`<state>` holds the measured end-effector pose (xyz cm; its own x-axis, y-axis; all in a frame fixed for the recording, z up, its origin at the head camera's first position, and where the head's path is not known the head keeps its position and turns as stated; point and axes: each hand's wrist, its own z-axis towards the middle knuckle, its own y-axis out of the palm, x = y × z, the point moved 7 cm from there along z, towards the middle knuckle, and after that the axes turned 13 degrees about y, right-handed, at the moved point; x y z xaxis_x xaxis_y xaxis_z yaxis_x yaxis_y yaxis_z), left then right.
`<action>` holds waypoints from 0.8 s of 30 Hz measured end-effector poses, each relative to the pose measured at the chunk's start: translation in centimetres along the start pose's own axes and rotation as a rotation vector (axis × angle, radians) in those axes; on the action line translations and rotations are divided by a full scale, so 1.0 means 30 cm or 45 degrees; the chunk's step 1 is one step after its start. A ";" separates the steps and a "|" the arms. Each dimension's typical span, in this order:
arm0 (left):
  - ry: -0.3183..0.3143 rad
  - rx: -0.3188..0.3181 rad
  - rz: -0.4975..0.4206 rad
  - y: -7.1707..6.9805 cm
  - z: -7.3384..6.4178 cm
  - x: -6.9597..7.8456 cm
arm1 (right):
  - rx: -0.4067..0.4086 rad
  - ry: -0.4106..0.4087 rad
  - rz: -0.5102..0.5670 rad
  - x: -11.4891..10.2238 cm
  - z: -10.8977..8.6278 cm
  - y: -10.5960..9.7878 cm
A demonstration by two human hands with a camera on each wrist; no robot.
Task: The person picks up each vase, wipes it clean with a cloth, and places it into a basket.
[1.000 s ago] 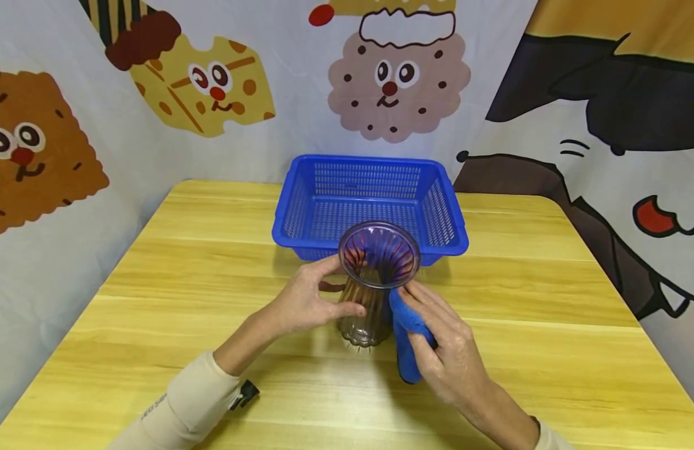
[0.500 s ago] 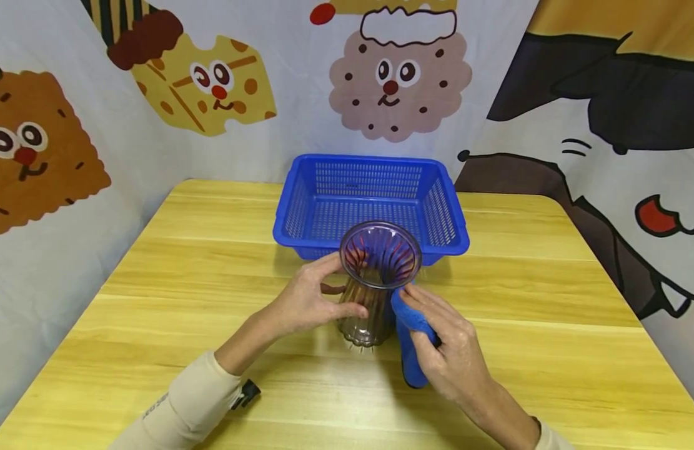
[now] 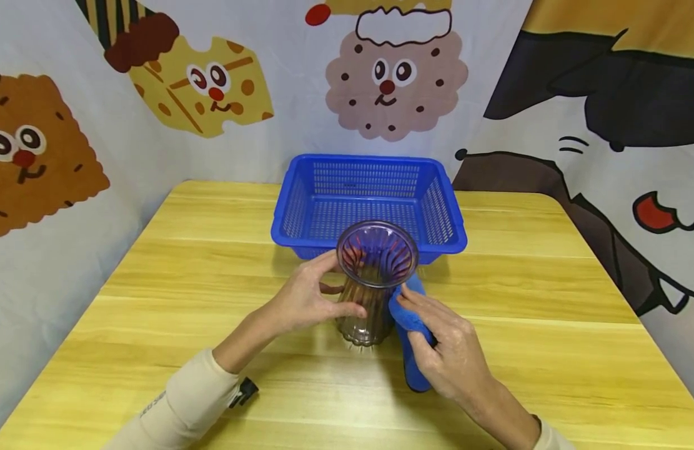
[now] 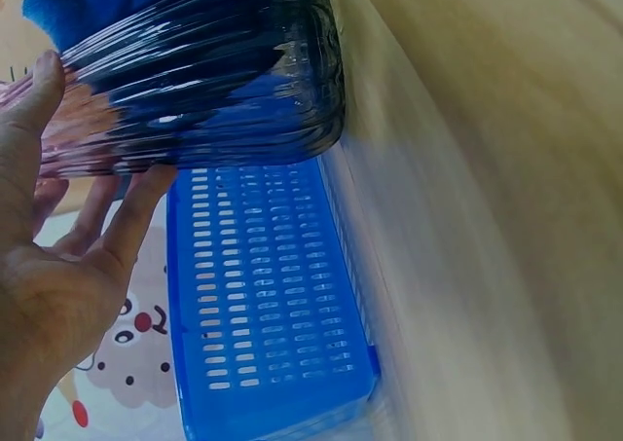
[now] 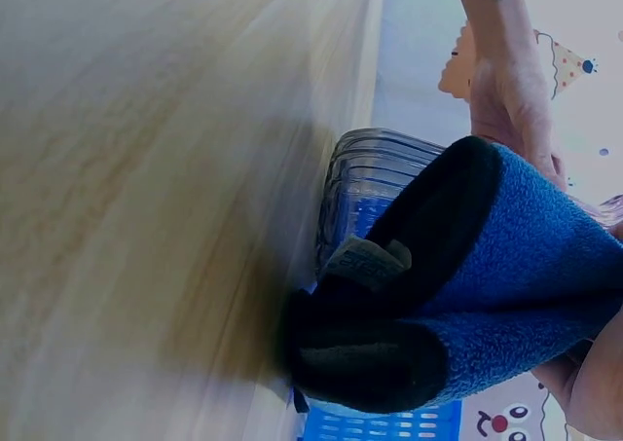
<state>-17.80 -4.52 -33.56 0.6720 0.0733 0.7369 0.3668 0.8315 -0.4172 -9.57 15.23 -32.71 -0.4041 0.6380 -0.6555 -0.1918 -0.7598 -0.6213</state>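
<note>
A purple-tinted ribbed glass vase (image 3: 370, 300) with a flared round rim stands upright on the table in the head view. My left hand (image 3: 304, 300) grips its left side, thumb across the front and fingers round the back. My right hand (image 3: 448, 344) pinches a blue cleaning cloth (image 3: 407, 315) against the vase's right side, just under the rim. The cloth's lower end hangs beside the vase. Dark edging and a pale label (image 5: 365, 263) show on the cloth in the right wrist view. In the left wrist view, blue shows through the vase's ribbed glass (image 4: 219, 100).
Right behind the vase is a blue plastic basket (image 3: 285, 232) with slotted walls. A wood-grain table (image 3: 212, 269) lies under everything. Cloth hangings with cartoon prints (image 3: 397, 87) close off the back and sides. A black buckle (image 3: 244, 392) sticks out by the left sleeve.
My right hand shifts the cloth slightly along the vase's right side; more blue now shows behind the rim, and its hanging end sits a bit lower. My left hand and the vase stay put.
</note>
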 end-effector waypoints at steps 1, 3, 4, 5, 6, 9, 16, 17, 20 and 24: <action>0.001 -0.002 -0.001 0.001 0.000 0.000 | 0.003 0.000 -0.007 0.000 -0.001 0.000; 0.000 -0.005 -0.001 0.002 0.000 -0.001 | 0.008 0.003 -0.030 0.002 -0.001 0.001; -0.001 -0.007 -0.002 0.002 0.000 -0.002 | 0.010 0.005 -0.042 0.002 -0.001 0.002; -0.002 -0.008 -0.005 0.003 0.000 -0.002 | 0.012 0.003 -0.049 0.003 -0.001 0.002; -0.001 -0.008 -0.008 0.003 0.000 -0.002 | 0.015 0.003 -0.063 0.004 -0.001 0.003; -0.002 -0.008 -0.005 0.004 0.002 -0.003 | 0.021 -0.004 -0.084 0.006 0.000 0.004; -0.022 -0.005 0.011 0.002 -0.001 -0.003 | -0.002 -0.012 -0.121 0.014 -0.004 0.014; -0.023 -0.004 0.010 0.002 -0.001 -0.002 | -0.011 -0.008 -0.128 0.018 -0.004 0.017; -0.029 0.000 0.012 0.001 -0.002 -0.002 | -0.038 0.007 -0.140 0.029 -0.004 0.023; -0.035 0.003 0.015 0.002 -0.003 -0.003 | -0.063 0.034 -0.145 0.040 -0.005 0.027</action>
<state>-17.77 -4.51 -33.68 0.6583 0.0983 0.7463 0.3572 0.8318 -0.4247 -10.09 15.39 -34.07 -0.3584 0.7235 -0.5900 -0.1902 -0.6753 -0.7126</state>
